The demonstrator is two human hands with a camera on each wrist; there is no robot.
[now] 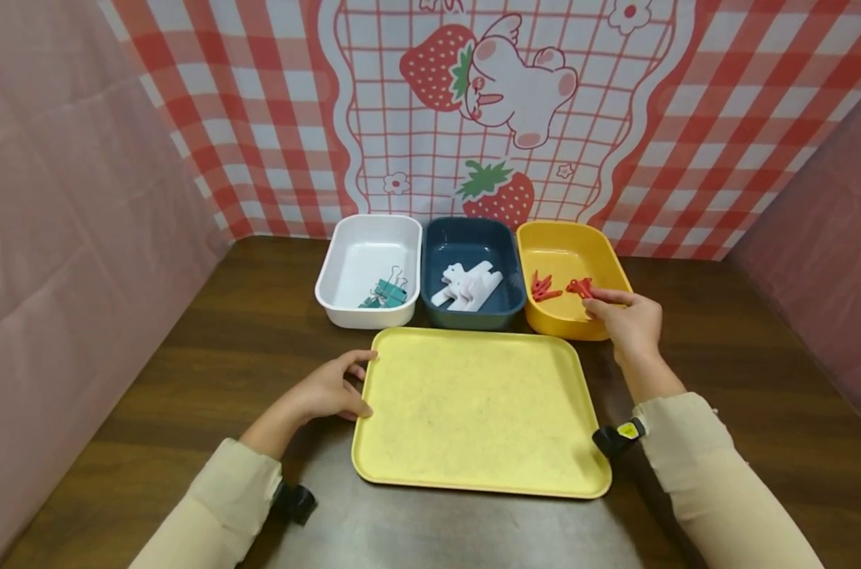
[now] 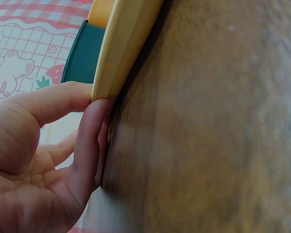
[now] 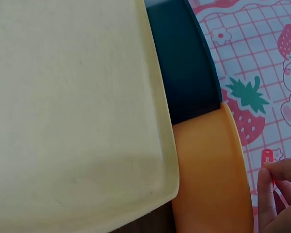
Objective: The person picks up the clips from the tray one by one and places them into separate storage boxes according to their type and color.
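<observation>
My right hand [image 1: 631,320] pinches a small red clothespin [image 3: 267,155] between thumb and fingertips over the yellow bin [image 1: 618,273]. Other red clothespins [image 1: 543,287] lie in that bin, to the left of the fingers. At the left edge of the yellow tray [image 1: 473,411], my left hand [image 1: 328,389] grips the rim. The left wrist view shows thumb and fingers of this hand [image 2: 48,155] meeting at the tray's edge [image 2: 111,58], close above the table.
A white bin [image 1: 366,316] holds teal binder clips [image 1: 386,294]. Between it and the yellow bin stands a dark blue bin [image 1: 505,245] with white pieces [image 1: 476,284], one bear-shaped. A patterned cloth [image 1: 274,118] hangs behind the bins. Dark wooden table [image 1: 210,356] surrounds the tray.
</observation>
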